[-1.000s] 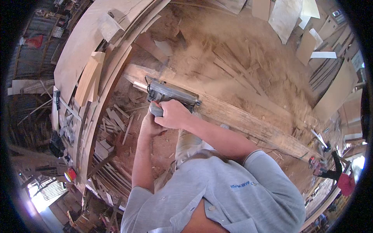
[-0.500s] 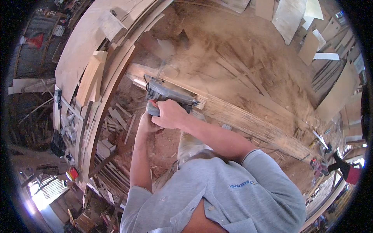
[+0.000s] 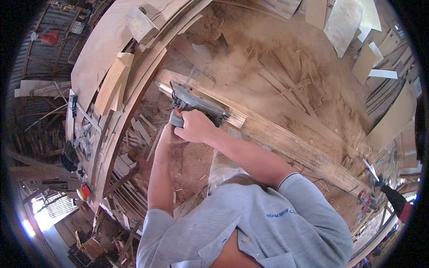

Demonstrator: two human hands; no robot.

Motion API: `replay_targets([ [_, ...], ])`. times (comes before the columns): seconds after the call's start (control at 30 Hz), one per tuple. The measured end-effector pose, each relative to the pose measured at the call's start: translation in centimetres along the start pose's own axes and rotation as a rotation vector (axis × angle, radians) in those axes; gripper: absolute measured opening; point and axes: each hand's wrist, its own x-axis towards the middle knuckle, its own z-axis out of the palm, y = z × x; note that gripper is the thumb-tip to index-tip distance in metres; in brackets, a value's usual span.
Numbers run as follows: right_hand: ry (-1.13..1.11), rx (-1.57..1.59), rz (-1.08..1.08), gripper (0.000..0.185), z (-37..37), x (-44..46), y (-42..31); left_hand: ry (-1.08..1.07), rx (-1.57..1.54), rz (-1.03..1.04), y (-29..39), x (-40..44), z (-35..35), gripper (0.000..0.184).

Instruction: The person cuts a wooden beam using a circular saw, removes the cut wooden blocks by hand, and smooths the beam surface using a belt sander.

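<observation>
A dark power tool (image 3: 199,99) lies along the left part of a long wooden beam (image 3: 290,138). My right hand (image 3: 196,126) is wrapped round the tool's grey rear handle. Lower and to the left, my left hand (image 3: 169,133) is closed at the same handle, its fingers partly hidden behind my right hand. A short piece of pale, freshly exposed wood (image 3: 237,119) shows just right of the tool. Dust hangs over the beam's far side.
Curved stacked boards (image 3: 134,91) and a large panel (image 3: 100,53) stand at the left. Offcuts (image 3: 140,131) and sawdust cover the floor. At the right are loose sheets (image 3: 395,116), a red-and-dark tool (image 3: 367,201) and a person's dark sleeve (image 3: 395,196).
The tool and both my hands have shifted slightly left along the beam, and more pale wood shows at the tool's right. The whole view has moved a little. The person's arm at right has moved lower.
</observation>
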Motion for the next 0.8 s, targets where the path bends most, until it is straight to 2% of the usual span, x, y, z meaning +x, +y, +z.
replay_targets([
  [0.07, -0.002, 0.000, 0.001, 0.039, 0.2, 0.8, -0.2, -0.006, -0.061, -0.148, 1.4, -0.1, -0.7, 0.093],
  [0.17, -0.011, -0.011, 0.022, 0.038, 0.3, 2.0, -0.9, 0.011, -0.552, -0.394, -5.5, 2.9, -2.2, 0.089],
  [0.2, -0.022, -0.017, 0.023, 0.038, 0.4, 2.5, -1.0, 0.042, -0.506, -0.462, -2.3, 2.5, -2.5, 0.088],
  [0.3, -0.006, -0.011, 0.008, 0.038, 1.1, 4.1, -1.2, 0.058, -0.043, -0.065, 2.1, 0.8, -3.7, 0.090],
  [0.33, 0.007, -0.008, -0.001, 0.038, 1.3, 4.6, -1.3, 0.065, -0.117, -0.030, 1.0, 1.2, -4.1, 0.090],
  [0.4, 0.004, -0.006, -0.021, 0.039, 1.5, 4.8, -1.0, 0.078, -0.172, -0.092, 1.3, 1.2, -4.2, 0.092],
  [0.43, 0.002, -0.004, -0.033, 0.040, 1.5, 4.8, -1.0, 0.081, -0.148, -0.187, 3.7, 0.8, -4.1, 0.094],
  [0.5, -0.017, 0.009, -0.084, 0.046, 1.1, 3.9, -0.5, 0.135, -0.318, -0.266, 3.9, 0.8, -3.9, 0.097],
  [0.53, -0.025, 0.017, -0.110, 0.049, 0.8, 3.0, -0.2, 0.185, -0.509, -0.250, 3.9, 0.9, -3.4, 0.099],
  [0.57, -0.002, 0.047, -0.152, 0.049, 0.2, 1.9, 0.2, 0.224, -0.246, -0.136, 3.8, -0.4, -2.6, 0.102],
  [0.63, 0.043, 0.114, -0.239, 0.048, -0.6, -0.8, 0.9, 0.390, 0.342, 0.029, 8.4, -3.2, -0.6, 0.108],
  [0.67, 0.131, 0.156, -0.338, 0.046, 0.2, -1.7, 2.6, 0.454, 0.436, 0.029, 8.9, -3.9, 0.4, 0.108],
  [0.8, 0.164, 0.190, -0.283, 0.049, -2.6, -6.7, 3.0, 0.502, 0.540, -0.006, 12.9, -6.4, 4.4, 0.114],
])
